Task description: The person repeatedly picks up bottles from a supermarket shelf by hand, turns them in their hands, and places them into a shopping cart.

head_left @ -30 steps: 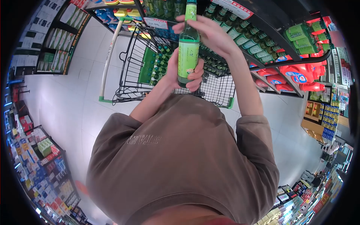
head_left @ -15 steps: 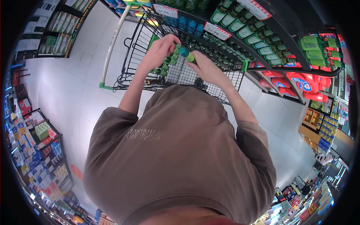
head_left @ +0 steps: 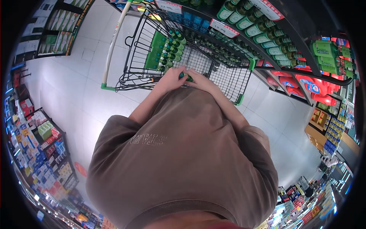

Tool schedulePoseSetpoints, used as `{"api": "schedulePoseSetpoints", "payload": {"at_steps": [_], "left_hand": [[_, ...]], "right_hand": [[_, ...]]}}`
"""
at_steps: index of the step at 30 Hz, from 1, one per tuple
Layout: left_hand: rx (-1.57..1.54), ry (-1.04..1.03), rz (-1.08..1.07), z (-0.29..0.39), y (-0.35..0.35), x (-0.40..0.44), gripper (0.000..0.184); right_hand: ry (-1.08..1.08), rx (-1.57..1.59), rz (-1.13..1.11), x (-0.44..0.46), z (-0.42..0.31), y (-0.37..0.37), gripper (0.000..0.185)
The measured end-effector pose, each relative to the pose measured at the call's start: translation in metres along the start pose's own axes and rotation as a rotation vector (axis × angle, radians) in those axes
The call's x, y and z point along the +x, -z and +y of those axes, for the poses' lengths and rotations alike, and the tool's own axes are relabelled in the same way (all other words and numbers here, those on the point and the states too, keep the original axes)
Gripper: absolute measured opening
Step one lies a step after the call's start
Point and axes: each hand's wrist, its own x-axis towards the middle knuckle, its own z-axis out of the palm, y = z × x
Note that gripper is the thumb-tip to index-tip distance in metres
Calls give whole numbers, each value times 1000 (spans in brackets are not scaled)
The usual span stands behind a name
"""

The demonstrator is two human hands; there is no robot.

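Close in front of my shirt, my left hand [head_left: 170, 79] and my right hand [head_left: 200, 81] meet around a small green bottle [head_left: 186, 77]. Most of the bottle is hidden by my fingers. Both hands are closed on it, over the near side of a black wire shopping cart [head_left: 133, 72]. Inside the cart, several green bottles [head_left: 173, 51] lie in rows beside a green panel [head_left: 153, 49]. The cart's wire floor [head_left: 194, 59] shows to the right of them.
Beyond the cart runs a shelf with green bottles [head_left: 255, 28] and price tags [head_left: 224, 28]. Red jugs [head_left: 314, 84] stand on a lower shelf at the right. The cart's pale handle bar [head_left: 114, 42] is at the left. Display stands [head_left: 57, 34] line the far left.
Both hands have drawn back from above the cart toward my body and come together around the bottle, which was in my right hand. The rows of bottles in the cart are now uncovered.
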Motion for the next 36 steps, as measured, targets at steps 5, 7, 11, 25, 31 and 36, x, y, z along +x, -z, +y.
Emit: {"api": "schedulePoseSetpoints", "payload": {"at_steps": [5,7,11,25,31,36], "left_hand": [[167,58,87,-84,-42,12,19],[210,123,65,-111,-52,18,20],[280,286,80,-159,-65,31,26],[263,627,34,-245,-108,78,29],[245,613,79,-272,-126,85,28],[217,625,114,-280,-131,88,28]], "right_hand": [[-294,-53,145,-40,53,-22,55],[-573,-70,66,-71,77,-22,51],[-739,-144,108,-138,122,-45,43],[-708,-166,437,-183,119,-88,28],[-653,-181,419,-185,115,-81,25],[-722,-156,330,-183,108,-74,24]]}}
